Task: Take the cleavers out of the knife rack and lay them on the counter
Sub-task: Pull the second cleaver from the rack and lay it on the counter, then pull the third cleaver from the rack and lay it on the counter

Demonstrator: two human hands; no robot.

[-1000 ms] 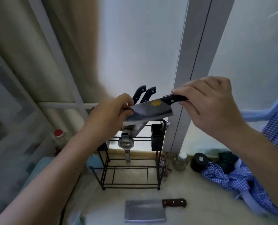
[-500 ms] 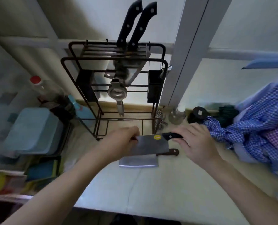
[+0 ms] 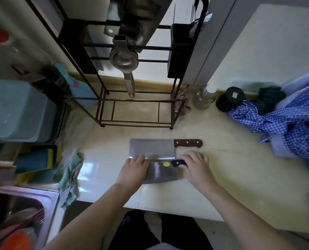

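Note:
A cleaver with a black handle and a yellow sticker point(image 3: 161, 171) lies flat on the pale counter point(image 3: 240, 168). My right hand point(image 3: 195, 166) is closed on its handle. My left hand point(image 3: 134, 168) rests on the blade's left end. Just behind it, touching or nearly so, lies a second cleaver with a brown wooden handle point(image 3: 152, 147), blade to the left. The black wire knife rack point(image 3: 137, 73) stands at the back of the counter; its top is cut off by the frame, and dark blades point(image 3: 141, 18) still hang in it.
A metal squeezer point(image 3: 125, 60) hangs on the rack's front. A glass jar point(image 3: 205, 98), a black lid point(image 3: 231, 98) and blue checked cloth point(image 3: 285, 121) sit at the right. A rag point(image 3: 70, 175), a blue bin point(image 3: 15, 112) and the sink point(image 3: 20, 217) are at the left.
Both hands brought the black-handled cleaver down from in front of the rack and set it flat on the counter, just in front of the wooden-handled one. The view tilted downward.

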